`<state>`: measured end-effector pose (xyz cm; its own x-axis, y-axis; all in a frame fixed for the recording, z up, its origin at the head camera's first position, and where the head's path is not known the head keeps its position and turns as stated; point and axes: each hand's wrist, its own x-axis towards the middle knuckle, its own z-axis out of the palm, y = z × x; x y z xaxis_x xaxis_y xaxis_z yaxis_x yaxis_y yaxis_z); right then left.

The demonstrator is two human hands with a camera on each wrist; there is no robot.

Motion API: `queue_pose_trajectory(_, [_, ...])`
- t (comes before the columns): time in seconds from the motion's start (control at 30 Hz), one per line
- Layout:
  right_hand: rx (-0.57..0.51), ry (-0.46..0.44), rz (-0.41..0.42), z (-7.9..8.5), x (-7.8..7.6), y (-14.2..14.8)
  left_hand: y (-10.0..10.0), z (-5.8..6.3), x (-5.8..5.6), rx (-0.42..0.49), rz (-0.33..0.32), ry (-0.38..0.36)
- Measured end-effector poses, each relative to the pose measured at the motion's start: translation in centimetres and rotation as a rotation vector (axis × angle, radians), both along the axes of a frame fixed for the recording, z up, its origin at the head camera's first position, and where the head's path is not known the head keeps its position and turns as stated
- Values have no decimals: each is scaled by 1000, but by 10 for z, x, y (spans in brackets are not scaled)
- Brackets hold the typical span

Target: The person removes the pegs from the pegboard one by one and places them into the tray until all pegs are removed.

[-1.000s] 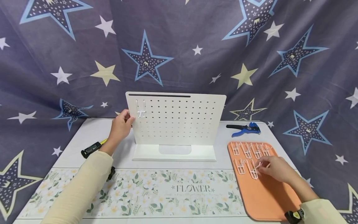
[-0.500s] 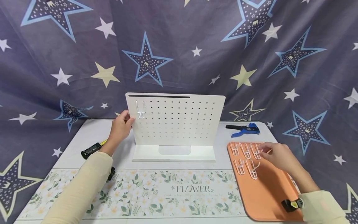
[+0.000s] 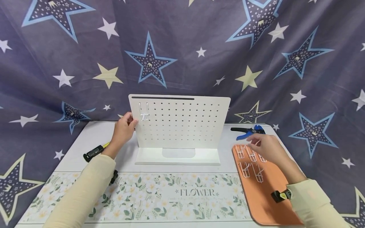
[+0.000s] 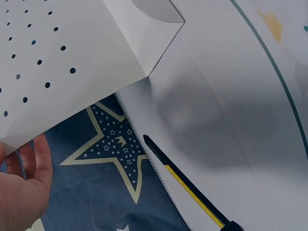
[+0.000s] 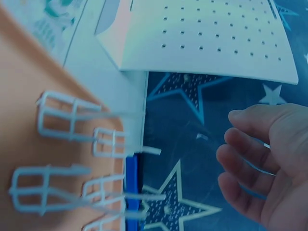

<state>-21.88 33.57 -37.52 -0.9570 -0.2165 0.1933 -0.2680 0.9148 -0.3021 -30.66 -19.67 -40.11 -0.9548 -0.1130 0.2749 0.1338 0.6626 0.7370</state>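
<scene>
A white pegboard (image 3: 179, 126) stands upright on its base, with one white wire hook (image 3: 144, 110) hung at its upper left. My left hand (image 3: 122, 128) grips the board's left edge, thumb in front and fingers behind. Over the far end of the orange tray (image 3: 273, 202), my right hand (image 3: 269, 147) is raised with curled fingers. Bits of white wire show between and ahead of those fingers (image 5: 240, 149) in the right wrist view, a pegboard hook mostly hidden by the hand. Several white hooks (image 3: 258, 172) lie below in the tray.
Blue and black pliers (image 3: 248, 131) lie behind the tray, close to my right hand. A black and yellow tool (image 3: 94, 152) lies left of the board. A flowered mat strip (image 3: 171, 202) crosses the front of the table. A star-patterned curtain (image 3: 182, 41) hangs behind.
My right hand has moved from the front hook row to the far right of the tray, then up and left toward the pliers. The left hand has stayed on the board.
</scene>
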Motion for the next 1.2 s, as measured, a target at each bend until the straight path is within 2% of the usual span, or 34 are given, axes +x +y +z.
queue_pose_trajectory(0.53, [-17,55,51,18,-24,-65,-1,-1,1,-12,14,6])
queue_pose_trajectory(0.7, [-42,73,96,22,-31,-88,0,0,1,-14,12,4])
queue_pose_trajectory(0.97, [-89,73,133,26,-36,-124,0,-1,1,-7,13,-1])
queue_pose_trajectory(1.2, [-129,143,177,23,-45,-158,-1,-2,0,-7,14,1])
